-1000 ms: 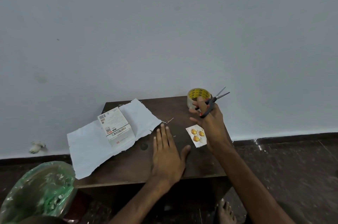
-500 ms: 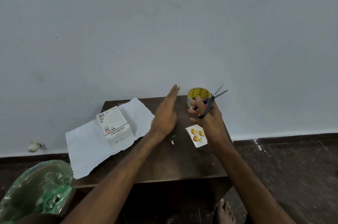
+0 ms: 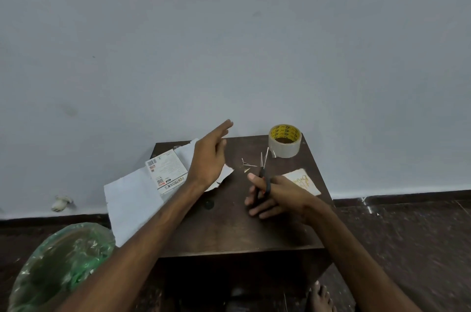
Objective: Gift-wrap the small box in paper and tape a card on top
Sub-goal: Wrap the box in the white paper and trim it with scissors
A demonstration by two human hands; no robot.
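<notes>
A small white box point(image 3: 167, 171) with printed labels lies on a sheet of white paper point(image 3: 130, 199) at the left of a small dark wooden table point(image 3: 229, 230). My left hand point(image 3: 209, 156) hovers over the paper's right part, fingers straight and holding nothing. My right hand point(image 3: 275, 197) grips black-handled scissors point(image 3: 263, 171), blades pointing away toward the tape. A roll of clear tape with a yellow core point(image 3: 285, 140) stands at the table's far right corner. A small white card point(image 3: 303, 181) lies right of my right hand, partly hidden by it.
Small paper scraps point(image 3: 246, 165) lie near the scissor blades. A bin lined with a green plastic bag point(image 3: 61, 265) stands on the floor at the lower left. The pale wall rises right behind the table. A bare foot point(image 3: 321, 296) shows under the table's front right.
My left hand lifted off the table and swept up and left over the paper. My right hand with the scissors came down from the tape toward the table's middle, covering part of the card.
</notes>
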